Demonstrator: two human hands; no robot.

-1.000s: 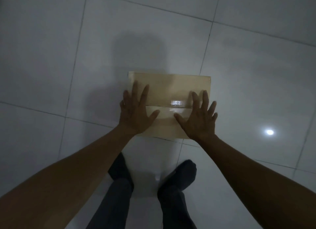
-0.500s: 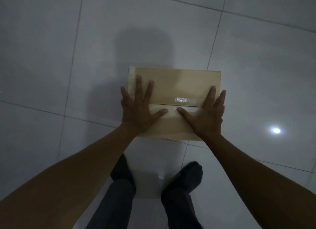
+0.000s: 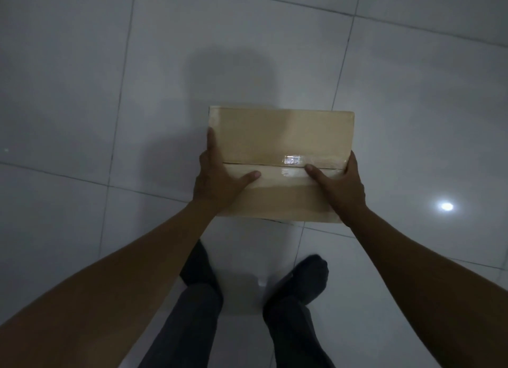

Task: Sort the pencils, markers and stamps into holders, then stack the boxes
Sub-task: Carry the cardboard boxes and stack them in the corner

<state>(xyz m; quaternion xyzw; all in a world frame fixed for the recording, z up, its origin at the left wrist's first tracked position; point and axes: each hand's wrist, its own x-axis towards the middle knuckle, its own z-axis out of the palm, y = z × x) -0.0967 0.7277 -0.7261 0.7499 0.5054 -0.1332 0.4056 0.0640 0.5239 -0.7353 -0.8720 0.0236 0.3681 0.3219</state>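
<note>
The pale tiled floor (image 3: 82, 92) fills nearly the whole view, dim, with one bright lamp reflection (image 3: 446, 206) to the right and the person's dark-trousered legs and dark-socked feet (image 3: 302, 277) at the bottom. On the floor just ahead of the feet sits the closed cardboard box (image 3: 280, 136), its flaps meeting at a taped seam (image 3: 292, 160) that glints. A second ago both hands lay flat and spread on the lid; now they have slid outward to its edges. The left hand (image 3: 217, 180) wraps the left side, fingers down the wall and thumb laid across the top. The right hand (image 3: 341, 186) does the same on the right side, thumb resting near the seam. Each hand is curled around the box. That shift from pressing to gripping suggests the box is closed and about to be lifted for stacking. No pencils, markers, stamps or holders are in view, nor any second box.
</note>
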